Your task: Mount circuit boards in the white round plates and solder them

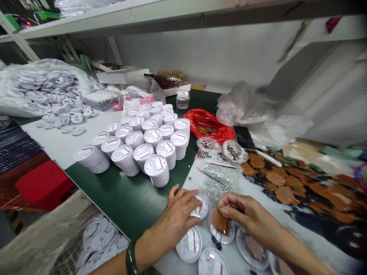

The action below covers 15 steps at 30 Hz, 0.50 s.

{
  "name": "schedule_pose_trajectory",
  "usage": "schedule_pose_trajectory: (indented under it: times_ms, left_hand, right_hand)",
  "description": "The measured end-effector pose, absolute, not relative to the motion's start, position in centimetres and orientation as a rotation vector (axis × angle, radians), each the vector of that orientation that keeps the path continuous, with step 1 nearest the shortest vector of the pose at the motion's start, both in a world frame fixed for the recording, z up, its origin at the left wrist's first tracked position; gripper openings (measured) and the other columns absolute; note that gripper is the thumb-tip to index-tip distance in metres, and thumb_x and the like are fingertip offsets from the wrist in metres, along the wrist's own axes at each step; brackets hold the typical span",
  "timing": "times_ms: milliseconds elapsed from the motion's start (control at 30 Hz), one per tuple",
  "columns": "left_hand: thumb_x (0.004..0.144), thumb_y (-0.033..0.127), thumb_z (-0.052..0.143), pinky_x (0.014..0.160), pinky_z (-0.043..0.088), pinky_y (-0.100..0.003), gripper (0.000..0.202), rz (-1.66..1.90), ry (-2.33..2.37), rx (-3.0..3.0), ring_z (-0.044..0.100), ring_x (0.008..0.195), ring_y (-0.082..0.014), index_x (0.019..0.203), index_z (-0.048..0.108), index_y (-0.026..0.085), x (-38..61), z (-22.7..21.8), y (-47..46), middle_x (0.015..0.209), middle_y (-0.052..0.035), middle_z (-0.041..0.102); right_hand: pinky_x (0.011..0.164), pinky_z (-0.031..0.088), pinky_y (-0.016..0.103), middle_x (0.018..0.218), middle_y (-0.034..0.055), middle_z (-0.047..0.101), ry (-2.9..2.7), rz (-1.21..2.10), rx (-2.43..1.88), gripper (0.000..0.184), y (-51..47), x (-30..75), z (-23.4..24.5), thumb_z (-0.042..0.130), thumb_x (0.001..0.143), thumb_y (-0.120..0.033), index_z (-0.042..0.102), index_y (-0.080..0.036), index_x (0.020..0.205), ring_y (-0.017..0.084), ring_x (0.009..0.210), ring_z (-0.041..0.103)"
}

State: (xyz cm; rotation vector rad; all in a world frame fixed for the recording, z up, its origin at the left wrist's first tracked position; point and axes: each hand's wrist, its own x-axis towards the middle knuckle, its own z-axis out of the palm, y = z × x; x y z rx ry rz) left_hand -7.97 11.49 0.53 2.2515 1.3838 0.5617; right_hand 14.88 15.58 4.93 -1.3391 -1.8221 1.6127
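My left hand [177, 212], with a dark green band [131, 256] at the wrist, reaches over a white round plastic disc [203, 208]. Its fingers are apart, the fingertips at the disc's near edge. My right hand [243, 210] pinches a translucent amber-brown piece [220, 223] between thumb and forefinger. That piece lies over another white disc [231, 238], tilted against it. Closer to me are a disc with a red-edged label [189, 244], a similar disc [213, 263], and a disc with a brownish piece [243, 244]. A small black part [218, 246] lies between them.
Several stacks of white discs [157, 170] stand on the green mat [120, 194]. Beyond are a red bag [197, 118], bags of small metal parts [208, 145] and a lidded jar [182, 100]. Amber-brown pieces [283, 194] spread at right; a bag of white discs [43, 86] sits back left.
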Motion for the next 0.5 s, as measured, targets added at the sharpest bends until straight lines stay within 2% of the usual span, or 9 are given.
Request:
schedule_pose_trajectory:
  times_ms: [133,500]
  left_hand:
    - [0.090,0.041,0.075,0.118,0.024,-0.065,0.032,0.556,1.391,2.272,0.059,0.126,-0.0285,0.118,0.070,0.026,-8.0,0.1,11.6,0.144,-0.0079,0.062]
    - [0.092,0.038,0.072,0.116,0.026,-0.070,0.028,0.495,1.412,2.309,0.058,0.128,-0.0298,0.118,0.073,0.027,-7.7,0.3,11.5,0.148,-0.0093,0.059]
  right_hand:
    - [0.066,0.036,0.030,0.074,0.0008,0.057,-1.904,1.737,-1.338,0.030,14.0,15.8,5.9,0.057,0.094,-0.047,0.063,-0.020,0.083,0.017,0.070,0.048]
    - [0.070,0.037,0.031,0.077,0.0008,0.054,-1.933,1.709,-1.298,0.028,12.9,16.0,6.4,0.053,0.095,-0.044,0.058,-0.020,0.081,0.017,0.075,0.049]
